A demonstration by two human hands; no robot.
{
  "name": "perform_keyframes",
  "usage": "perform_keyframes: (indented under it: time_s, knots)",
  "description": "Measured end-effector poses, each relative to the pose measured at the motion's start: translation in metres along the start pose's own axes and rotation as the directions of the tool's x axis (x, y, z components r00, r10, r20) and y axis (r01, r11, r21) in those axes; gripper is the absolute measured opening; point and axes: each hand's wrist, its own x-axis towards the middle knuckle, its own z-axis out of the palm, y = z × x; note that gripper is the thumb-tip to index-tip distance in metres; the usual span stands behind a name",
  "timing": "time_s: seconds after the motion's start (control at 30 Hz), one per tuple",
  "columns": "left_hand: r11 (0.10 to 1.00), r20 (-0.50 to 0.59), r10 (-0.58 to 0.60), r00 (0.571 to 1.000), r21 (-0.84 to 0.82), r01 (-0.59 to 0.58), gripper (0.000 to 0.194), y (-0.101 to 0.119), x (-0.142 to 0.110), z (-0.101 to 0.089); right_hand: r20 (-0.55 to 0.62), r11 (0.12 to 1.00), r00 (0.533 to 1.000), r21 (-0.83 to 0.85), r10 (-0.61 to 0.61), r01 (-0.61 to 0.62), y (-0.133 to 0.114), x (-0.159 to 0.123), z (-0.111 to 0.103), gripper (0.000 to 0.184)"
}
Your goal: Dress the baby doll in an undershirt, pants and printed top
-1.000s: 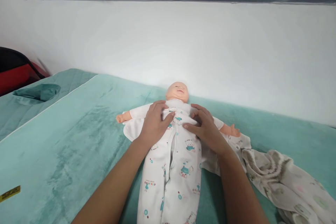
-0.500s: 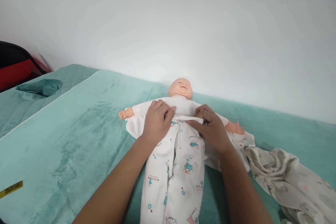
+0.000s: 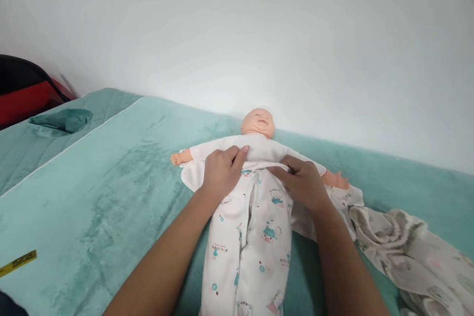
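1. Printed trousers [image 3: 266, 266] out front, running down at 6 o'clock from the doll's chest, and look at that slit gaping along the middle! Should the cloth be tugged hard, I'd fear that opening spreading wider.
2. Over at 4 o'clock, a crumpled garment [image 3: 411, 247] sprawls across the green bed [image 3: 140, 158], while a yellow label [image 3: 18, 262] sits well apart at 8.
3. Right hand [image 3: 301, 180], at 4 o'clock: its grip pinches the waistband [image 3: 261, 166], thumb below, fingers above.
4. Left hand [image 3: 222, 170], at 8 o'clock: fingers curled at the other end of the band, thumb cocked up over the chest. Is that grip holding cloth? Can't tell from here! An uneven pull between the two sides could leave the waist crooked.
5. White cloth [image 3: 192, 175] peeks out beneath the doll's arm at 8 o'clock; a careless hand might catch it and bunch it.
6. And the doll [image 3: 257, 145] itself, on its back, arms flung wide, head at 12 against the white wall [image 3: 237, 49]. Too strong a heave upward could nudge it into that wall.
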Motion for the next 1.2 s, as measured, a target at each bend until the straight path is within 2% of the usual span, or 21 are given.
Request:
perform_keyframes:
  time_s: [0.1,0.2,0.3,0.4,0.47,0.53,0.63,0.73,0.87,1.07,1.2]
  knots:
    - [0.994,0.163,-0.075,0.984,-0.066,0.086,0.051,-0.002,0.003,-0.010,0.108,0.999,0.994,-0.050,0.025,-0.020,0.000,0.000,-0.007,0.052]
    - [0.979,0.339,-0.114,0.934,-0.122,0.164,0.055,-0.010,0.007,-0.023,0.207,0.997,0.977,-0.073,0.053,-0.039,0.002,0.000,-0.015,0.054]
    - [0.974,0.504,-0.078,0.860,-0.147,0.175,0.054,-0.021,0.008,-0.038,0.346,0.995,0.935,-0.084,0.083,-0.058,0.001,-0.002,-0.025,0.049]
    - [0.975,0.658,-0.070,0.749,-0.113,0.191,0.042,-0.029,0.006,-0.053,0.498,0.993,0.860,-0.083,0.114,-0.083,-0.003,-0.004,-0.033,0.041]
    - [0.970,0.722,-0.103,0.684,-0.079,0.230,0.047,-0.031,0.004,-0.061,0.567,0.992,0.814,-0.090,0.125,-0.090,-0.006,-0.007,-0.037,0.037]
    - [0.965,0.744,-0.122,0.657,-0.066,0.254,0.054,-0.031,0.002,-0.066,0.593,0.989,0.792,-0.117,0.146,-0.095,-0.008,-0.008,-0.037,0.037]
    - [0.971,0.736,-0.126,0.665,-0.046,0.235,0.045,-0.028,0.000,-0.068,0.573,0.977,0.796,-0.185,0.193,-0.104,-0.008,-0.009,-0.035,0.034]
    - [0.979,0.724,-0.123,0.678,-0.021,0.200,0.039,-0.026,-0.003,-0.067,0.543,0.968,0.820,-0.246,0.180,-0.049,-0.008,-0.009,-0.033,0.041]
    - [0.982,0.682,-0.144,0.717,0.010,0.188,0.039,-0.024,-0.011,-0.069,0.518,0.943,0.838,-0.333,0.175,0.009,-0.014,-0.013,-0.032,0.046]
    - [0.986,0.634,-0.151,0.759,0.042,0.161,0.040,-0.025,-0.017,-0.069,0.505,0.913,0.840,-0.408,0.198,0.030,-0.024,-0.019,-0.030,0.040]
    - [0.993,0.602,-0.095,0.793,-0.003,0.121,0.039,-0.024,-0.018,-0.067,0.512,0.900,0.836,-0.434,0.200,0.050,-0.025,-0.018,-0.029,0.033]
